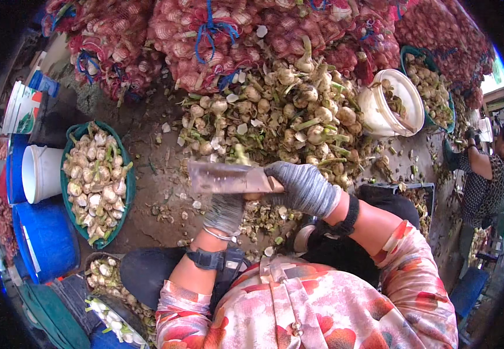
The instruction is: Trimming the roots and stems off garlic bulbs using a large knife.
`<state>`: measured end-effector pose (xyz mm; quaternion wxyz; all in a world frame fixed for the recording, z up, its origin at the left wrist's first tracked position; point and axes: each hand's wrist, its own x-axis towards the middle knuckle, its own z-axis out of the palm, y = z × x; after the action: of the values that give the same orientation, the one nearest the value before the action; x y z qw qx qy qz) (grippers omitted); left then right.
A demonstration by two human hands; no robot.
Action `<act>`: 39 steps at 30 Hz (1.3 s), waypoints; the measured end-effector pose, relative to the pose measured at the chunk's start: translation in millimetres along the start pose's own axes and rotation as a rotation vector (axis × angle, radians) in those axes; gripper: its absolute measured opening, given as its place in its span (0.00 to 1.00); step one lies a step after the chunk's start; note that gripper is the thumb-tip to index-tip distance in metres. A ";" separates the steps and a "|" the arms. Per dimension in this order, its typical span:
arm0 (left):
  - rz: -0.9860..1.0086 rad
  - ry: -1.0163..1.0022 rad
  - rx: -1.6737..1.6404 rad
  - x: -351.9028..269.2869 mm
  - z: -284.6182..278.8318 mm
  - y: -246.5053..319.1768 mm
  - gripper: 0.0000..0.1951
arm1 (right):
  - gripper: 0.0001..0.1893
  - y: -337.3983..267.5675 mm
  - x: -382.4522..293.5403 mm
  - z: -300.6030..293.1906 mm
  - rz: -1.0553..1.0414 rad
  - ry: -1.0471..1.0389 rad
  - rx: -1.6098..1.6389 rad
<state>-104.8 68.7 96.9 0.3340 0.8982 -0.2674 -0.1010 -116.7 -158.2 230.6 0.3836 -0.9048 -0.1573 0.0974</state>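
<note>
In a grey knit glove, my right hand (304, 185) grips the handle of a broad-bladed knife (221, 178), whose blade points left. My left hand (223, 213), gloved alike, is beneath the blade, which hides its fingers. A blurred garlic stem (240, 155) rises past the blade's upper edge in line with that hand; the rest of this garlic is hidden. Just beyond the knife lies a large heap of untrimmed garlic bulbs (278, 109) with stalks. Trimmed scraps (269, 222) litter the ground below my hands.
Red mesh sacks of garlic (204, 39) line the back. A green basket of garlic (66, 174) stands left, near a white bucket (40, 174) and blue tub (45, 242). A tipped white bucket (369, 109) lies right of the heap. Another person (487, 179) sits far right.
</note>
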 end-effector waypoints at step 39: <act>0.213 -0.199 0.820 14.3 100.6 -127.9 0.30 | 0.15 35.8 4.8 6.1 0.118 -0.174 -0.251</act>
<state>-76.2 87.1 -62.9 -0.0693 0.9098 -0.4075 -0.0373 -106.5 -175.9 200.1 0.2462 -0.9413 -0.1477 0.1773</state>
